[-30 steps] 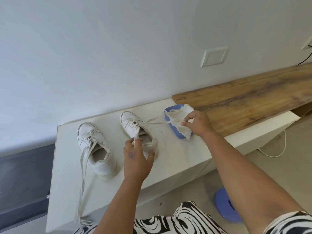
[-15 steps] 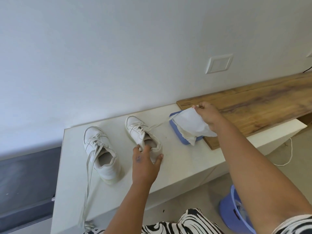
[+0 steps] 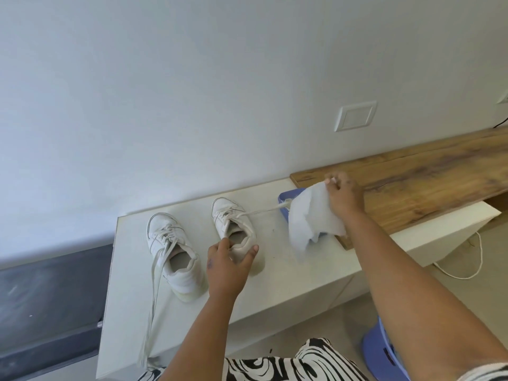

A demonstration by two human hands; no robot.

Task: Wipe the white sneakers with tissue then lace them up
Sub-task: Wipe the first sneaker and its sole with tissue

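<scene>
Two white sneakers stand on a white bench [image 3: 288, 279], toes toward the wall. The left sneaker [image 3: 173, 251] has long loose laces trailing over the bench's front edge. My left hand [image 3: 228, 265] grips the heel of the right sneaker [image 3: 233, 224], whose lace stretches right toward a blue tissue pack [image 3: 288, 199]. My right hand [image 3: 342, 198] pinches a white tissue [image 3: 310, 215] by its top corner, lifted out of the pack and hanging down in front of it.
A wooden board [image 3: 428, 182] lies on the bench to the right, against the wall. A blue plastic stool [image 3: 382, 356] stands on the floor at the lower right. A white cord [image 3: 478, 259] runs along the floor. A wall plate [image 3: 356, 118] sits above.
My right hand has drawn the tissue further up and out of the blue pack. My left hand has closed on the right sneaker's heel.
</scene>
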